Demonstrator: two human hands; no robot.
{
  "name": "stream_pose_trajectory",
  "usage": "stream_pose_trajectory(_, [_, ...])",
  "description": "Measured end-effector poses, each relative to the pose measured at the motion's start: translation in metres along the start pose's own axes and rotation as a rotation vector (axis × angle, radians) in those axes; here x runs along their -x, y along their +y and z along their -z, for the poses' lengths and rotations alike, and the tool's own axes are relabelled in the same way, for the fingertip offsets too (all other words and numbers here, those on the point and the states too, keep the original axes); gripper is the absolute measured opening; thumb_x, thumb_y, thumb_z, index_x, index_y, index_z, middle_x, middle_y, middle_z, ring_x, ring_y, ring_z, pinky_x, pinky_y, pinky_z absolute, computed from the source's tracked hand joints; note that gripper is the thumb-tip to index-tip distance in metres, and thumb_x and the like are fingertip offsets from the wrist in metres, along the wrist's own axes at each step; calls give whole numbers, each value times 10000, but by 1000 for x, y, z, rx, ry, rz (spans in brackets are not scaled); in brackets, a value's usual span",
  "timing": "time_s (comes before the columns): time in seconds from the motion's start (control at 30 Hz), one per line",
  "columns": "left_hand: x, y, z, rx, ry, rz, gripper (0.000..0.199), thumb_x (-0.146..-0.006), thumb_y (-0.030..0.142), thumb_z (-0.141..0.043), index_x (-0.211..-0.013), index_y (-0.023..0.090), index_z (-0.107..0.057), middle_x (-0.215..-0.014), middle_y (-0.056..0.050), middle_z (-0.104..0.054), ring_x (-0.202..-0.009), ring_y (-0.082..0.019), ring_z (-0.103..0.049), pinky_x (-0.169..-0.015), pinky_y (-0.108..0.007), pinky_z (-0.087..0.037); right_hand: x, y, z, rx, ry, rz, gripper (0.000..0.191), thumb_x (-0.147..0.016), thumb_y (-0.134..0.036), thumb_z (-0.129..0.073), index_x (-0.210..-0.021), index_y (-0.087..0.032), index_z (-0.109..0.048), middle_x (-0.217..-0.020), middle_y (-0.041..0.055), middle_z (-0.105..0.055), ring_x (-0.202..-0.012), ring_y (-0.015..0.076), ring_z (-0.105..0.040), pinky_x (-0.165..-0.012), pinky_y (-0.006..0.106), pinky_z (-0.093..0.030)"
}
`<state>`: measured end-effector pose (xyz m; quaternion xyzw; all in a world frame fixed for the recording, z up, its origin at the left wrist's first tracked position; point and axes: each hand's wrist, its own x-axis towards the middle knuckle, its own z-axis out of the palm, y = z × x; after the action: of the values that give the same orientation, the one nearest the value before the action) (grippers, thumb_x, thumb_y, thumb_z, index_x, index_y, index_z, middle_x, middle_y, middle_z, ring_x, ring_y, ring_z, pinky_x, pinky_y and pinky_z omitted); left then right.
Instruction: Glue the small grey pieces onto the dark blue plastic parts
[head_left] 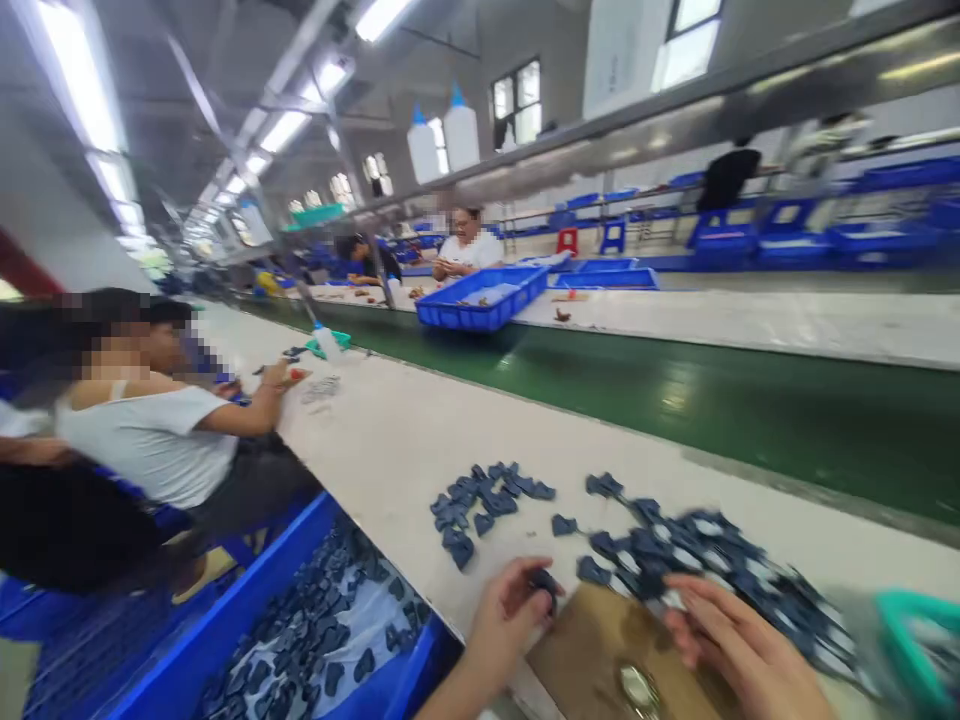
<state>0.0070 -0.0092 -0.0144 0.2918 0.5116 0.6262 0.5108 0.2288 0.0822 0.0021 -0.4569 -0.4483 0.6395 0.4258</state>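
My left hand [508, 615] is closed around a small dark blue piece [545, 584], held between thumb and fingers. My right hand [724, 630] pinches a small whitish piece [673, 599], too blurred to identify. Beneath and between the hands lies a brown board [581, 640], with a shiny round object [639, 688] near its front. Just beyond the board spreads a heap of dark blue pieces [697, 545], some showing white faces. A second group of dark blue pieces [480, 495] lies farther left on the white table [390, 420].
Beside the table at lower left, a blue crate [300, 540] holds many dark pieces. A green basket [911, 640] stands at right. A green conveyor belt [637, 380] runs behind the table. Seated co-workers [161, 420] are at left; a blue tray [484, 300] sits across the belt.
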Motion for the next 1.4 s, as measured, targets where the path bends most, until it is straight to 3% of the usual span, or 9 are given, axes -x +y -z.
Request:
stream_pose_trajectory(0.03, [0,5,0,-11,-20,14,640,-639,577,-882,-1099,166,-714,-898,-89,-727,-711,-136,-601,-649,-244,-464,2,-2,-2,-37,-43,-66,533,-627,-602,-872,-914,-172,-743,-669,71,-710,-527,165,-611,-506,272,-526])
stream_pose_trajectory(0.17, [-6,15,0,-45,-94,55,542,-711,439,-880,-1146,175,-692,-883,-47,-712,-710,-117,-579,-664,-229,-458,-2,-9,-14,-149,-93,-98,493,-648,-578,-871,-863,-162,-715,-615,40,-682,-501,113,-564,-480,204,-451])
stream_pose_trajectory(0.4, [-9,16,-1,-145,-164,30,311,-856,385,-764,-1084,190,-679,-1005,-61,-729,-791,-131,-628,-696,-225,-498,-4,-7,-14,-139,-104,-62,365,-734,-494,-831,-823,-164,-703,-540,-32,-603,-425,55,-436,-424,168,-312])
stream_pose_trajectory(0.53, [-4,16,-2,-276,-185,-44,308,-923,363,-681,-1193,214,-684,-1096,-76,-721,-795,-133,-655,-657,-221,-532,-4,-9,-13,-97,-128,-67,342,-764,-485,-812,-839,-168,-707,-555,-32,-611,-437,62,-447,-436,183,-324])
stream_pose_trajectory(0.67, [1,15,-2,-302,-198,-14,274,-911,347,-699,-1153,219,-704,-1100,-73,-743,-808,-145,-699,-716,-239,-584,-4,-19,-14,28,-179,-63,357,-808,-516,-772,-855,-171,-693,-599,-14,-630,-480,85,-485,-453,201,-354])
stream_pose_trajectory(0.8, [5,13,-3,-282,-220,0,208,-930,324,-680,-1114,232,-712,-1123,-59,-755,-870,-151,-728,-814,-247,-601,2,-26,-12,305,-247,78,286,-906,-453,-688,-826,-178,-678,-650,-1,-623,-559,108,-512,-505,228,-368])
stream_pose_trajectory(0.97, [7,14,-5,-323,-248,-44,185,-959,292,-640,-1121,238,-712,-1091,-42,-734,-858,-121,-702,-784,-200,-579,13,-17,-5,572,-292,258,223,-985,-342,-594,-861,-177,-678,-771,33,-693,-656,129,-585,-577,239,-408])
stream_pose_trajectory(1.23, [6,14,-7,-480,-256,-107,150,-967,316,-612,-1048,209,-680,-910,-16,-674,-792,-122,-624,-693,-200,-501,20,-8,-6,785,-440,552,229,-1034,-260,-514,-845,-186,-620,-727,19,-647,-631,127,-567,-615,232,-422])
stream_pose_trajectory(1.4, [9,12,-5,-621,-298,-117,170,-978,348,-577,-984,194,-649,-859,-22,-632,-775,-147,-588,-643,-234,-432,18,-6,-8,878,-518,645,235,-1044,-242,-477,-843,-199,-592,-702,20,-614,-651,157,-558,-648,263,-432])
